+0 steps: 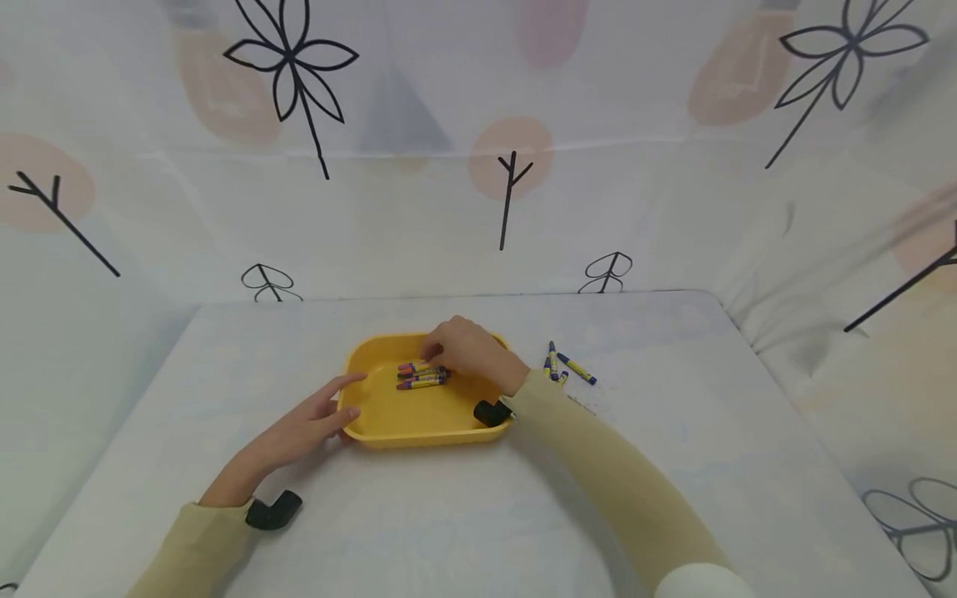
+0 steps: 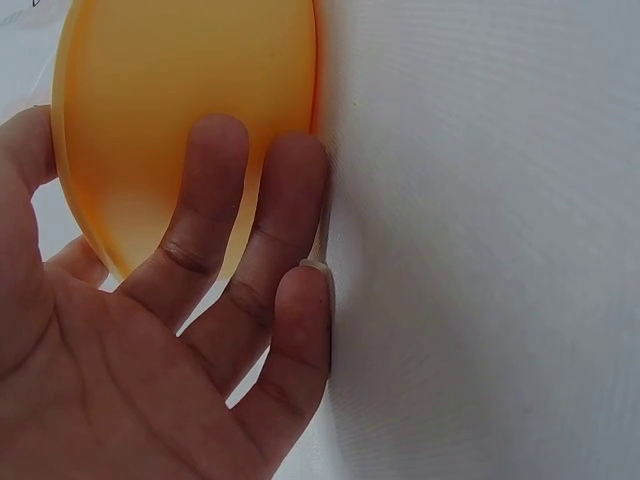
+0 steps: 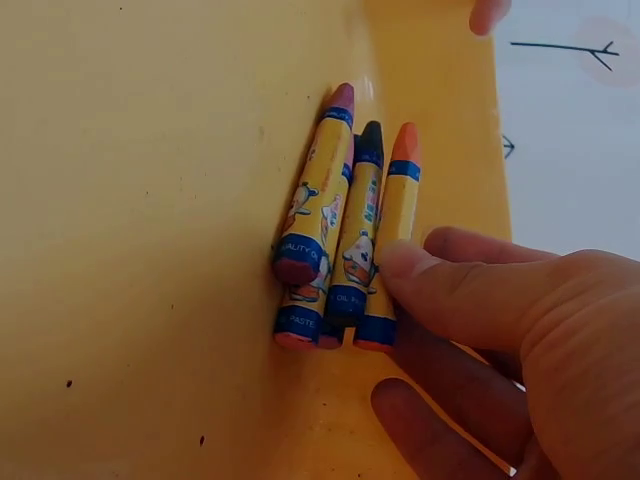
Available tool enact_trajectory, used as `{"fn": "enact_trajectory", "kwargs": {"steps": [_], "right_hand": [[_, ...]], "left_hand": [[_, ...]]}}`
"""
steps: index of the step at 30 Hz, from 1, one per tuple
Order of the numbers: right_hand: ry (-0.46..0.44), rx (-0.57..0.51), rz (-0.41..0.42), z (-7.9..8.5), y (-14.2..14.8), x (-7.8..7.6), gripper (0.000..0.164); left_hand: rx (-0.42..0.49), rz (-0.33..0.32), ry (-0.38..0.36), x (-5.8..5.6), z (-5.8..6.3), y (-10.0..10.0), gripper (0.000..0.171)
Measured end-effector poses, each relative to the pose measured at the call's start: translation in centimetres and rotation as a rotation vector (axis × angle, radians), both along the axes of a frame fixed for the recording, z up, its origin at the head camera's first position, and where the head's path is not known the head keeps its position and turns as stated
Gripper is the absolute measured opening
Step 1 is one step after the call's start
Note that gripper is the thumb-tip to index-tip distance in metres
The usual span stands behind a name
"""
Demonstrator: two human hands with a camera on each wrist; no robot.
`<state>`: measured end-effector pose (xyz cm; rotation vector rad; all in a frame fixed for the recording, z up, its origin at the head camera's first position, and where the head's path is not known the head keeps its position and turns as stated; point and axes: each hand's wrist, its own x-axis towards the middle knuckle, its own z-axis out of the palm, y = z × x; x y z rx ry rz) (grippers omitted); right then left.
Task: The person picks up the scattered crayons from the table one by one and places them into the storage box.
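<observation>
A yellow tray (image 1: 404, 419) stands on the table in front of me. My left hand (image 1: 302, 428) holds its left end, with fingers against the outside of the wall (image 2: 285, 30) and a digit over the rim. Inside the tray, my right hand (image 1: 471, 349) pinches an orange oil pastel (image 3: 402, 200) between thumb and fingers. That pastel lies beside a small stack of several others, among them a dark one (image 3: 362, 225) and a purplish-red one (image 3: 320, 195) on top. Their printed yellow wrappers have blue bands.
Right of the tray, several more oil pastels (image 1: 576, 368) lie loosely on the white table (image 1: 658, 465), with small dark specks nearby. A patterned cloth (image 1: 419, 224) hangs behind the table. Black wrist pieces (image 1: 273, 510) sit at both cuffs.
</observation>
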<state>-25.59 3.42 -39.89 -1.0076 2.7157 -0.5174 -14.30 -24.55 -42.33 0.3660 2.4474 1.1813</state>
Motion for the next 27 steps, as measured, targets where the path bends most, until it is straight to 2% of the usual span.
{"fn": "enact_trajectory", "kwargs": {"steps": [10,16,22,27], "right_hand": [[-0.025,-0.035,-0.032,-0.2,0.0,0.1,0.019],[-0.061,-0.105,-0.039,0.0,0.2,0.1,0.021],[-0.148,-0.202,-0.043,1.1,0.9,0.3,0.023],[-0.162,-0.256,-0.066,2.3,2.9,0.3,0.024]], "left_hand": [[-0.004,0.011,-0.018,-0.1,-0.2,0.0,0.06],[-0.005,0.01,-0.017,-0.1,-0.2,0.0,0.06],[-0.013,0.014,-0.016,-0.2,-0.3,0.0,0.061],[-0.023,0.016,-0.005,-0.1,-0.2,0.1,0.06]]}}
